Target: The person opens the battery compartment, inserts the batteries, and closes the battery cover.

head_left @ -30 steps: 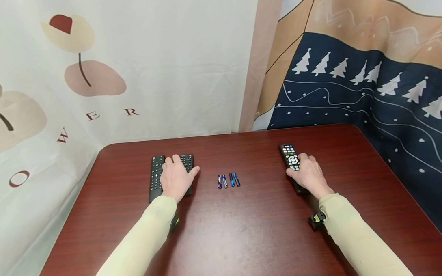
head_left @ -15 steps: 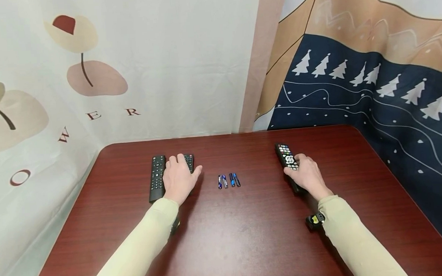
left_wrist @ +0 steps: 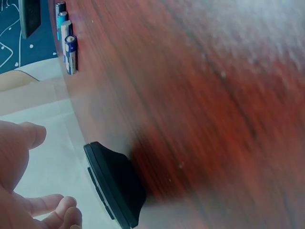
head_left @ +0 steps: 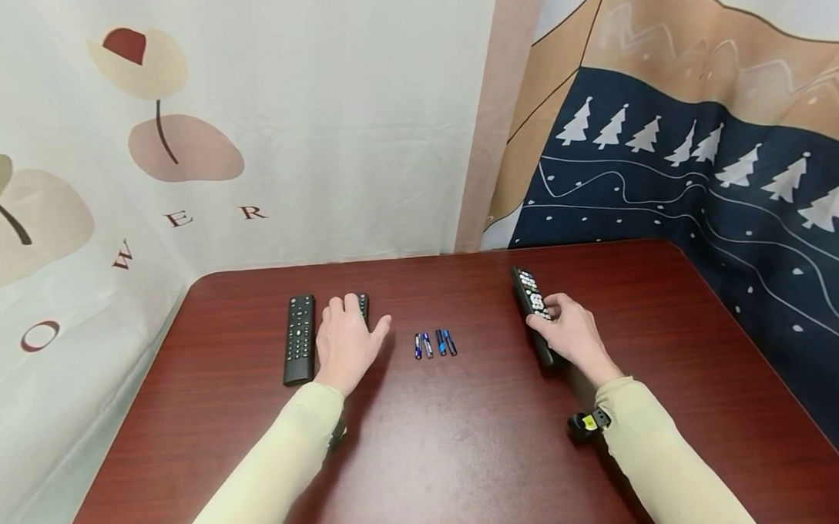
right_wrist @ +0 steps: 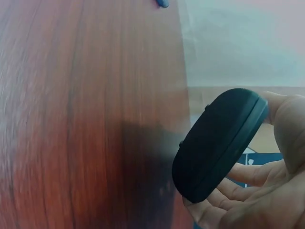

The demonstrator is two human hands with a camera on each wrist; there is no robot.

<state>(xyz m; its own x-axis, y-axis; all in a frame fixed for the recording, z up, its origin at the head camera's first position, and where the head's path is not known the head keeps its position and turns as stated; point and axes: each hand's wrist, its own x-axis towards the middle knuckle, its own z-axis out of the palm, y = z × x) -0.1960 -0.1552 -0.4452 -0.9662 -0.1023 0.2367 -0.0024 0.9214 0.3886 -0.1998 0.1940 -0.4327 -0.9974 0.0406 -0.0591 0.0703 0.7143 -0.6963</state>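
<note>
My left hand [head_left: 346,342] hovers over a black remote control [head_left: 363,304], hiding most of it. The left wrist view shows a gap between these loosely spread fingers and that remote control [left_wrist: 119,191] on the table. A second black remote control [head_left: 300,342] lies just left of the hand. On the right, my right hand [head_left: 571,332] grips another remote control [head_left: 532,297] between thumb and fingers, its buttons facing up. The right wrist view has this remote control [right_wrist: 217,143] tilted and raised off the table, with fingers [right_wrist: 233,191] curled beneath it.
Several small blue batteries [head_left: 441,342] lie between the two hands on the reddish-brown table [head_left: 467,445]. Printed curtains hang along the back, a white one [head_left: 353,141] at left and a navy one [head_left: 632,185] with trees at right.
My right hand has shifted left and lifted its remote control from the table. My left hand has drifted slightly right, uncovering the left remote control.
</note>
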